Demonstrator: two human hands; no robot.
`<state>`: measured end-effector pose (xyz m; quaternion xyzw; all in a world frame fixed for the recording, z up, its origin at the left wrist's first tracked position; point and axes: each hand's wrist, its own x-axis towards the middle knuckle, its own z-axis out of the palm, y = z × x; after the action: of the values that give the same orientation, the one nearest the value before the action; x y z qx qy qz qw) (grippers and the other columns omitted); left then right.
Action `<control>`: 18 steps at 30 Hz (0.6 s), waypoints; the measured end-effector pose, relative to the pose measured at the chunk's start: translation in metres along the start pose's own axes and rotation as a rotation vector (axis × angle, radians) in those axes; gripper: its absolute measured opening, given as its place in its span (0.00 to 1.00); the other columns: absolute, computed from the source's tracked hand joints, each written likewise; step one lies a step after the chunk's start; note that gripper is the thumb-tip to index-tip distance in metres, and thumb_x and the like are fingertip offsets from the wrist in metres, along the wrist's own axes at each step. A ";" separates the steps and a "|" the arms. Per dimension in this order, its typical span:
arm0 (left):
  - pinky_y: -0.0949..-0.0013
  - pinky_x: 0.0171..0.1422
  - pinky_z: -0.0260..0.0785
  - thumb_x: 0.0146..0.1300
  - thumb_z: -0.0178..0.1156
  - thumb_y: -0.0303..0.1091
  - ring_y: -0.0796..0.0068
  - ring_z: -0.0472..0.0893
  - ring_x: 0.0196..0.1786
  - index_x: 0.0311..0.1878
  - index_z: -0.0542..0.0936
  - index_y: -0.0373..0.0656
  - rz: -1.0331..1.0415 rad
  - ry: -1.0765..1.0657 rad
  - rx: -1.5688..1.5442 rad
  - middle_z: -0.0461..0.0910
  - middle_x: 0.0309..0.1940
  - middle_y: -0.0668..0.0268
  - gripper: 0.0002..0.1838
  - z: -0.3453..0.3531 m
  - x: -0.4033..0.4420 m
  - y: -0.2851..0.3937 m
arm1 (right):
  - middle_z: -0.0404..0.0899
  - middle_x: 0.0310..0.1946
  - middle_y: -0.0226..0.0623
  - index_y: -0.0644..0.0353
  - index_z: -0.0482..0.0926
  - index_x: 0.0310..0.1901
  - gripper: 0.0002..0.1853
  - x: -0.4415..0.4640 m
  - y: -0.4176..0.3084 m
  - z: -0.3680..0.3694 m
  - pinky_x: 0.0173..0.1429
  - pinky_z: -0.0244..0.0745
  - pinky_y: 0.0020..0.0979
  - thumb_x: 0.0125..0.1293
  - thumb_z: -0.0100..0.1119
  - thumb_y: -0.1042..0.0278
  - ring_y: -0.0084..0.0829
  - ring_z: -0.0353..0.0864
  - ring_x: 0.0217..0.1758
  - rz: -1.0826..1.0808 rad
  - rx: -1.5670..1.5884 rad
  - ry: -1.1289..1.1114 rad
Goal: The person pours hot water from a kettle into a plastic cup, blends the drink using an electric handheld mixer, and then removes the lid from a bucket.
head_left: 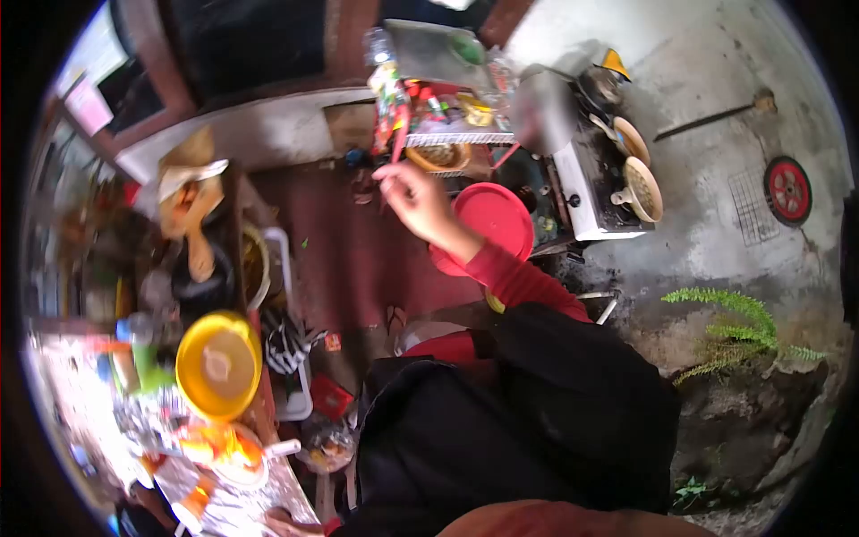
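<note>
- One narrow red bar (400, 134) stands far off near the middle of the scene, at the left end of a rack; it meets the right hand in the view.
- That right hand (413, 201) reaches toward the far side with its fingers bent inward; whether they grip the bar or merely pass in front of it, I cannot tell.
- Just right of the wrist, partly hidden under the forearm, lies a round red plastic piece (501, 219), lid or basin.
- Beyond the hand, the white wire shelf (461, 139) of the rack carries bright packets (429, 98), with a brown bowl (438, 157) below.
- At the near left, the left hand (284, 521) is at the edge of a silvery worktop (273, 497); it is too small and cut off to tell how its fingers are set.
- Close to it, a pan with a white handle (284, 449) holds something orange.
- Farther along the left side, a yellow bowl (185, 362) holds cloudy liquid; beyond it, a wooden tool (200, 258) stands in a dark bowl (183, 285).
- Far right, a white stove (573, 192) bears two pale pans (646, 192).
- At the right edge are a red-hubbed wheel (789, 191) and, nearer, a green fern (738, 329).
</note>
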<state>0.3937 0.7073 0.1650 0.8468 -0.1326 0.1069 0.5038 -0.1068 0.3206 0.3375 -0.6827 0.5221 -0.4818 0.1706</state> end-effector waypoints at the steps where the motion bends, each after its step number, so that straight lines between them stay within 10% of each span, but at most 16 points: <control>1: 0.58 0.58 0.74 0.54 0.68 0.34 0.59 0.76 0.50 0.57 0.69 0.37 0.030 0.007 0.001 0.73 0.51 0.49 0.29 0.016 -0.004 0.027 | 0.80 0.33 0.31 0.60 0.79 0.43 0.07 0.019 0.045 -0.033 0.37 0.72 0.22 0.64 0.56 0.75 0.18 0.77 0.31 -0.081 -0.050 0.146; 11: 0.64 0.52 0.75 0.52 0.69 0.34 0.59 0.78 0.49 0.61 0.68 0.38 0.284 -0.186 -0.194 0.73 0.54 0.50 0.33 0.204 -0.022 0.272 | 0.82 0.36 0.33 0.57 0.82 0.43 0.10 0.127 0.234 -0.315 0.41 0.73 0.26 0.63 0.60 0.65 0.24 0.79 0.34 0.266 -0.483 0.644; 18: 0.64 0.52 0.72 0.50 0.70 0.34 0.62 0.76 0.49 0.67 0.63 0.39 0.155 -0.785 -0.398 0.73 0.55 0.52 0.41 0.382 -0.085 0.431 | 0.82 0.32 0.45 0.59 0.82 0.37 0.14 0.191 0.317 -0.481 0.44 0.75 0.39 0.56 0.62 0.57 0.43 0.82 0.38 0.322 -0.831 0.827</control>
<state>0.1886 0.1834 0.3148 0.6976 -0.3947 -0.2129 0.5588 -0.6843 0.1578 0.4253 -0.3609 0.7862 -0.4313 -0.2564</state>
